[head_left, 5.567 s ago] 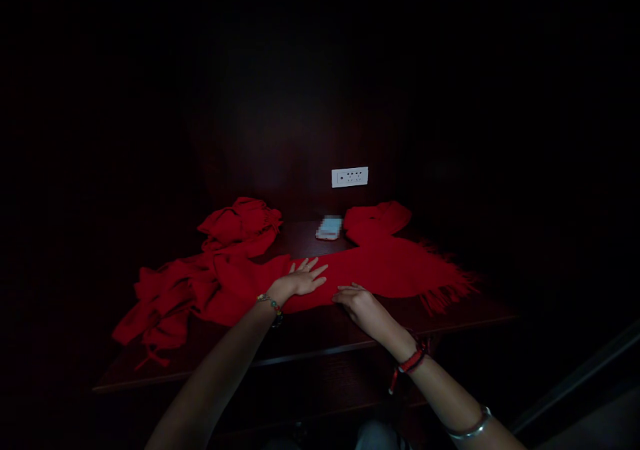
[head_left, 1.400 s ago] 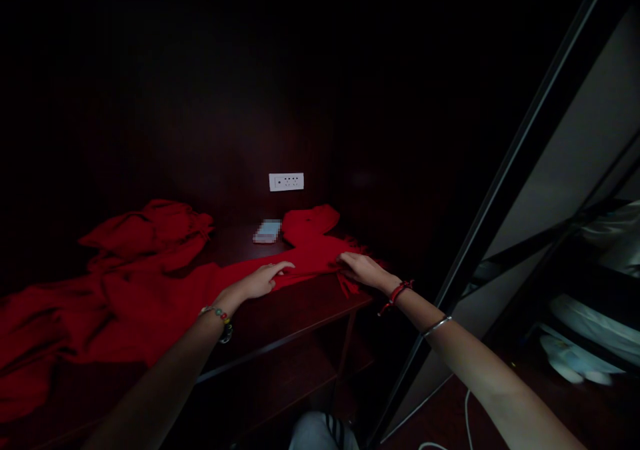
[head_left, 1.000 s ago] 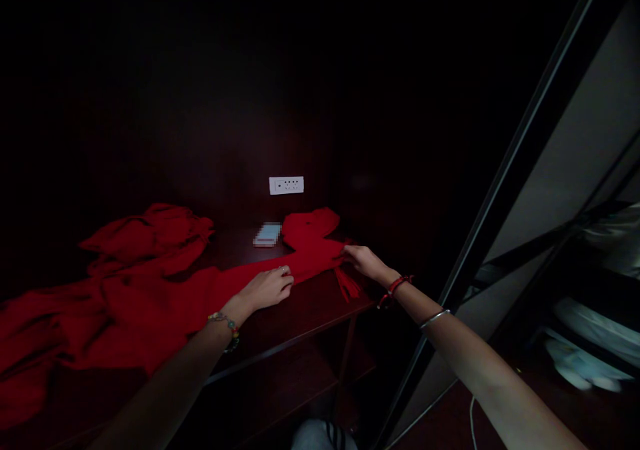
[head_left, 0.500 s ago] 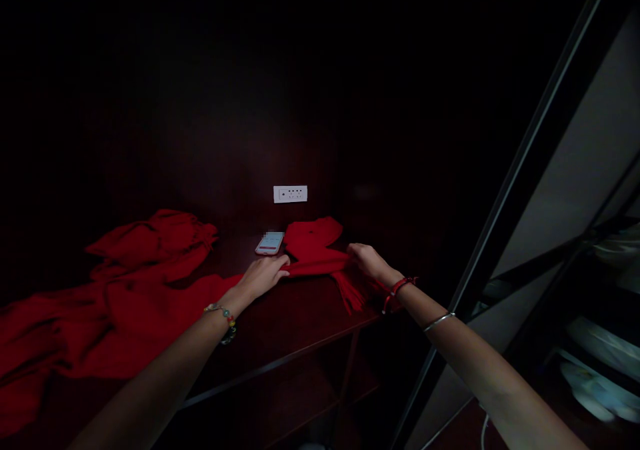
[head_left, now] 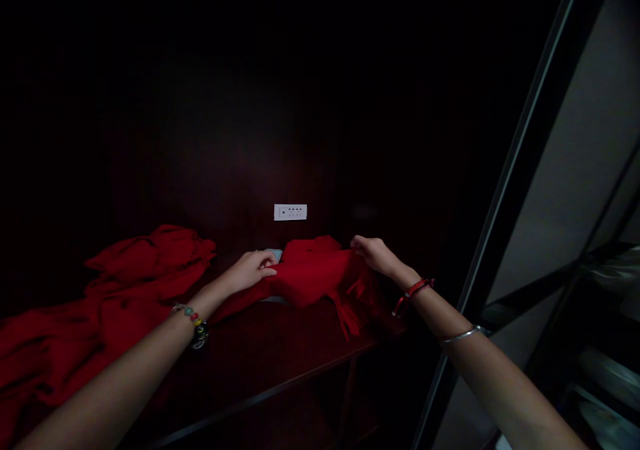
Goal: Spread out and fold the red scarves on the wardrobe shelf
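Note:
A red fringed scarf [head_left: 313,278] is stretched between my two hands above a dark wooden shelf. My left hand [head_left: 250,270] pinches its upper edge on the left, fingers closed. On the right, my right hand [head_left: 373,253] grips the same edge, and the fringe [head_left: 347,313] hangs down below it. Behind the raised cloth, another red folded part [head_left: 313,244] lies on the shelf; whether it belongs to the same scarf I cannot tell. A phone [head_left: 274,255] shows only in part behind my left hand and the cloth.
More crumpled red cloth [head_left: 155,257] is heaped on the left of the shelf [head_left: 280,363]. A white socket panel [head_left: 291,212] sits on the dark back wall. At the right stands a metal-edged door frame [head_left: 520,137], with plastic-wrapped items [head_left: 613,377] beyond it.
Both hands have moved apart a little and lifted the scarf, which now spreads wider and hangs as a panel. It covers most of the phone. The view has tilted slightly upward.

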Tool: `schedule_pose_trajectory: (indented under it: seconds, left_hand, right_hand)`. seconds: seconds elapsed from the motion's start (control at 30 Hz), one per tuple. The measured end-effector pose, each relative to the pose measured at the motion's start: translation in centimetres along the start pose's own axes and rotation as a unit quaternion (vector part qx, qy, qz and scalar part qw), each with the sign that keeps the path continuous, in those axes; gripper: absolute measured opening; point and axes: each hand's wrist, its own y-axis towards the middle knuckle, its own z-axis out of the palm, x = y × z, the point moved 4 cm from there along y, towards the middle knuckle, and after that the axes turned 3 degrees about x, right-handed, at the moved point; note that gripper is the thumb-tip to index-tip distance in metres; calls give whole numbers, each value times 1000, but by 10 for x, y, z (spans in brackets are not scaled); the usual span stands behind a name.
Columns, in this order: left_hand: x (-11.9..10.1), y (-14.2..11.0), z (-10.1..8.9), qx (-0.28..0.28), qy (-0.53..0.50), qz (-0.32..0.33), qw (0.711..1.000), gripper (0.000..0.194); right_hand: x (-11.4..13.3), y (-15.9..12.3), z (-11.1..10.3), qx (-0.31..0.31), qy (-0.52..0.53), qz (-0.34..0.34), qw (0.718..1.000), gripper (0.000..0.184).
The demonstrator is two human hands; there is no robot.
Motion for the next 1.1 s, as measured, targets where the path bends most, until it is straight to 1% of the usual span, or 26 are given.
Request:
schedule_pose_trajectory:
  seconds: [0.07, 0.17, 0.23, 0.3, 0.37, 0.47, 0.57, 0.63, 0.7, 0.83, 0.97, 1.1]
  left_hand:
    - [-3, -2, -10, 39, -20, -7, 999, 15]
    - [-4, -6, -24, 79, -49, 11, 996, 21]
    - [-2, -10, -31, 85, -58, 17, 995, 24]
    - [3, -14, -35, 76, -50, 5, 996, 27]
    - [7, -18, -34, 58, -32, -18, 998, 28]
    - [12, -25, -29, 29, -14, -52, 998, 29]
    - [15, -29, -24, 6, -28, -67, 997, 29]
    - [16, -30, -20, 14, -52, -73, 996, 26]
    - [18, -31, -18, 39, -83, -79, 993, 24]
    - [17, -30, -20, 92, -123, -80, 985, 21]
    - [15, -29, -27, 96, -144, -76, 982, 20]
    - [22, -31, -24, 94, -118, -98, 984, 12]
  right_hand:
    - [6, 1, -8, 19, -16, -3, 1000, 25]
    - [12, 3, -12, 59, -54, -12, 997, 21]
    - [14, 4, -11, 81, -73, -11, 994, 17]
    - [13, 4, -8, 95, -76, 9, 993, 16]
    - [13, 4, -4, 98, -62, 29, 993, 17]
    - [13, 2, 1, 92, -21, 32, 995, 18]
    - [11, 1, 3, 83, 3, 38, 996, 17]
    - [8, 1, 3, 80, 2, 42, 996, 17]
    - [6, 2, 2, 84, -6, 38, 996, 17]
    - [2, 8, -4, 103, -19, 7, 995, 17]
    - [-3, 15, -14, 88, -27, -2, 996, 18]
    - [-9, 19, -13, 91, -48, 3, 995, 21]
